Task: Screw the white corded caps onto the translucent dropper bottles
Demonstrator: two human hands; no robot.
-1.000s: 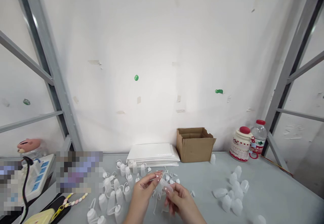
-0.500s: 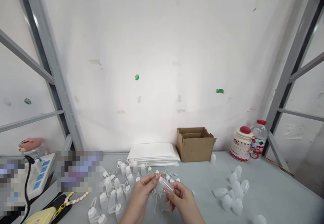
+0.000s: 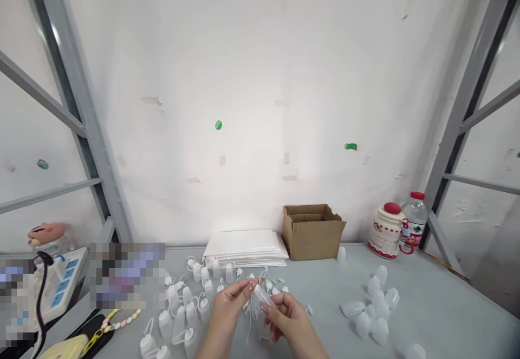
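My right hand [image 3: 290, 318] is closed round a small translucent squeeze bottle [image 3: 263, 296], tilted with its neck toward the upper left. At that neck, the thumb and finger of my left hand [image 3: 233, 305] pinch a small white cap, mostly hidden by the fingertips. Behind and below my hands lie loose white caps with thin straps [image 3: 269, 286]. To the left of my left hand stand several capped bottles [image 3: 191, 313] with looped straps. On the right, several uncapped bottles [image 3: 380, 304] lie or stand in a loose group.
A stack of white envelopes [image 3: 246, 248] and an open cardboard box [image 3: 313, 240] stand against the wall. A cream jar with red lid [image 3: 385, 232] and a water bottle [image 3: 414, 221] are at the right. A power strip [image 3: 67, 283] and beaded strap [image 3: 122, 322] lie left.
The bottle has tilted slightly in my right hand, and my fingers have shifted a little at its neck. The view has moved slightly; the other things rest where they were.
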